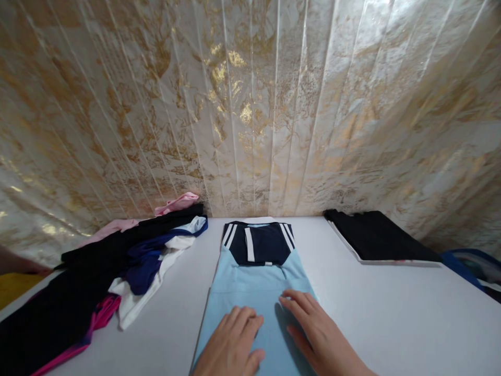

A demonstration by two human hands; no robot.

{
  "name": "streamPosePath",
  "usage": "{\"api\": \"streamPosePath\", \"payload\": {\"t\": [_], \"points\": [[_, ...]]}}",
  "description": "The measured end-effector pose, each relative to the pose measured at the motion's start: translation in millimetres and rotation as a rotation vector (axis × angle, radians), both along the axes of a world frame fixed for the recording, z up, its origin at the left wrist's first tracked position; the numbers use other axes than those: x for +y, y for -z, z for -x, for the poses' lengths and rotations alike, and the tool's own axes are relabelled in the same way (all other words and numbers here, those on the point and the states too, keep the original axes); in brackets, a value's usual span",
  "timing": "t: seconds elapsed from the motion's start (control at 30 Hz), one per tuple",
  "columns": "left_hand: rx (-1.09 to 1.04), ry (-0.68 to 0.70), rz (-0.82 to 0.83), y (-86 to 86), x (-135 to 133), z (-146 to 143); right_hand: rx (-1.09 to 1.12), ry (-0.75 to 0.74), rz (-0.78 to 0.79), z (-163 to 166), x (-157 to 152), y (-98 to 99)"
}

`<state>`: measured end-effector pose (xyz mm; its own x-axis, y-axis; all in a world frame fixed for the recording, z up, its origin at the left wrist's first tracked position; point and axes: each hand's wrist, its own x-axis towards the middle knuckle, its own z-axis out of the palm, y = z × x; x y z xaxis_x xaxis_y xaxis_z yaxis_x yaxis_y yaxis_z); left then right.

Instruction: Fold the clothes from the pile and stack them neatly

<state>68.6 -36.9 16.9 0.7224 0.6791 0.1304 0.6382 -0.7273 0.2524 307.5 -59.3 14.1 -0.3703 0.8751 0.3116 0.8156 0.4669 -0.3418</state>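
Observation:
A light blue garment [254,284] lies flat on the white table [371,308], straight ahead of me. Its far end carries a navy panel with white stripes [259,243]. My left hand [230,344] rests palm down on the near part of the blue cloth, fingers stretched out and close together. My right hand [313,331] lies flat beside it on the cloth's right side, fingers extended and slightly apart. Neither hand holds anything.
A heap of loose clothes [97,277], black, navy, white and pink, sprawls over the table's left side. A folded black stack [378,237] sits at the back right. A gold-and-white patterned wall [250,104] rises behind the table. A blue item [469,263] shows at the right edge.

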Motion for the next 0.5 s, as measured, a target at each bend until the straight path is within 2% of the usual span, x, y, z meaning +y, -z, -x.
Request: {"api": "streamPosePath", "payload": {"t": [0.07,0.13,0.33,0.5], "points": [[-0.073,-0.109,0.099,-14.9,2,-12,0.054,-0.003,0.036,7,0,-3.8],[-0.11,-0.168,0.155,-20.5,6,-23,0.088,0.003,0.067,9,1,-4.7],[-0.091,-0.204,0.174,-13.7,17,-38,0.097,0.022,0.087,6,2,1.2],[-0.034,-0.208,0.171,-17.1,20,-38,0.107,0.023,0.106,6,2,3.8]]}}
